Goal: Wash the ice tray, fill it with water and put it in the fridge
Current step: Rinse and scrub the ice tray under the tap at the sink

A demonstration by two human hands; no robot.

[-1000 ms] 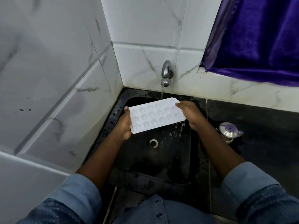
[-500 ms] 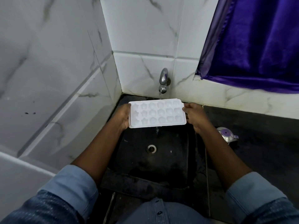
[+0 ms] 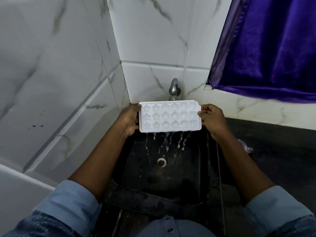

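Note:
A white ice tray [image 3: 169, 117] with star and round moulds is held over the black sink [image 3: 188, 171], just below the steel tap [image 3: 173, 88]. The tray is tipped toward me, and thin streams of water run off its near edge into the basin. My left hand [image 3: 129, 119] grips the tray's left end. My right hand [image 3: 212, 119] pinches its right end with thumb on top.
The drain [image 3: 161, 162] lies below the tray. White marble tiles [image 3: 68, 82] close the left and back. A purple curtain [image 3: 273, 48] hangs at the right above the dark counter [image 3: 273, 151], where a small metal and purple object [image 3: 246, 147] peeks from behind my right forearm.
The tray has been levelled, lifted toward the tap, then tipped toward me, so water now pours off its near edge. Both hands kept their hold.

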